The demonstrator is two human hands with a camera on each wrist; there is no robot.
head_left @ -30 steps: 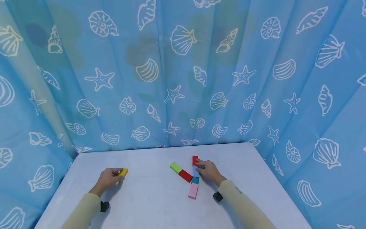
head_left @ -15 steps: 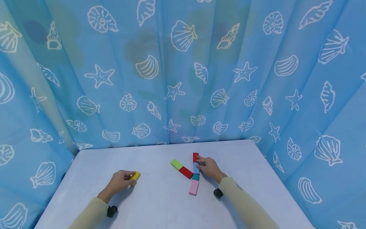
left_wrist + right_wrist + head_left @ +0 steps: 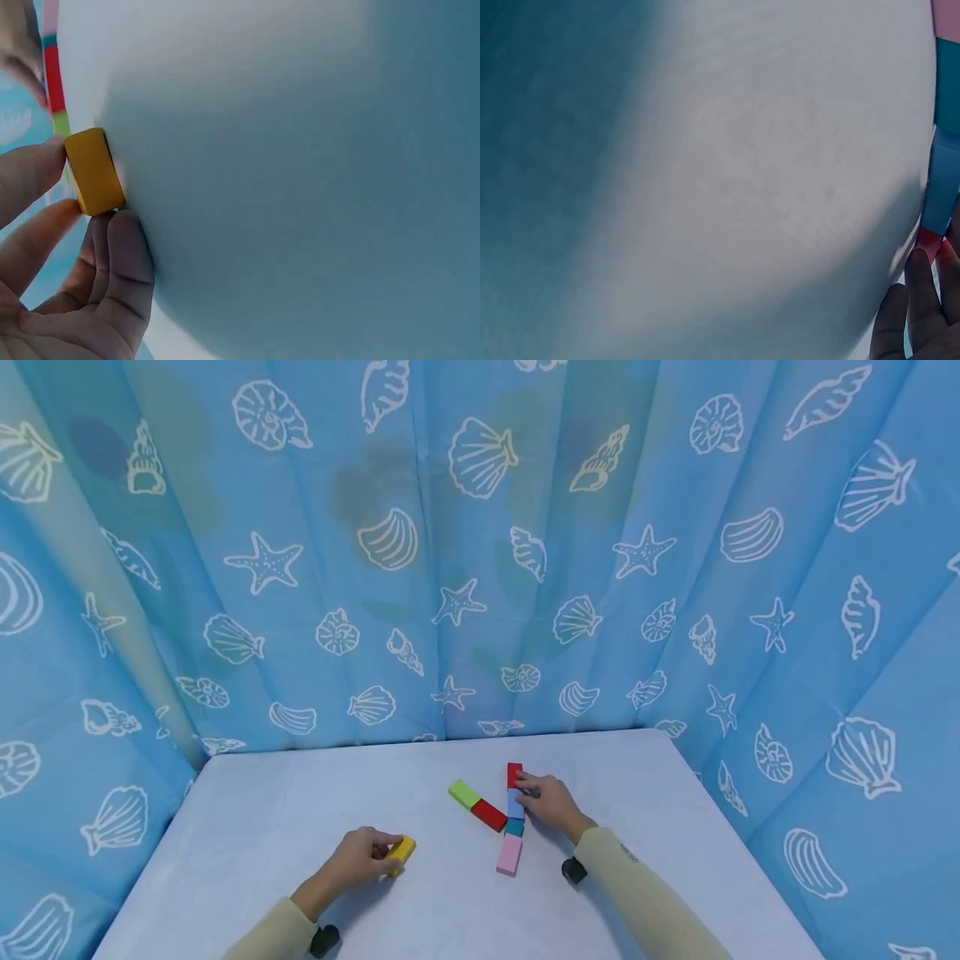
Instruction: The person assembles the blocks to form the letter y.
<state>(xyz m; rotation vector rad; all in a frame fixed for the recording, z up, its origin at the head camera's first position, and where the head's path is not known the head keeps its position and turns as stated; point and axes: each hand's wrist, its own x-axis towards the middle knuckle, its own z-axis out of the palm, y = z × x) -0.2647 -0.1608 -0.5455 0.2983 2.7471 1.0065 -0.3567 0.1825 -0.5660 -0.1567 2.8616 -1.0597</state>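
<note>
Two hands work on the white tabletop point(image 3: 262, 827): the left hand point(image 3: 358, 858), at about 7 o'clock of the scene, pinches a yellow block point(image 3: 401, 849) between curled fingers point(image 3: 112, 255) and thumb, the block resting on the surface well apart from the others. At about 5 o'clock, the right hand point(image 3: 551, 802) lies with its fingertips against a column of blocks, touching the light blue block point(image 3: 514, 804) between the red block point(image 3: 513, 774) at 12 o'clock and the teal block point(image 3: 513, 827) and pink block point(image 3: 508, 854) at 6 o'clock; whether those fingers grip or merely press, I cannot tell. A green block point(image 3: 463, 793) and a second red block point(image 3: 488, 815) run diagonally towards 10 o'clock, meeting the column near the teal block.
</note>
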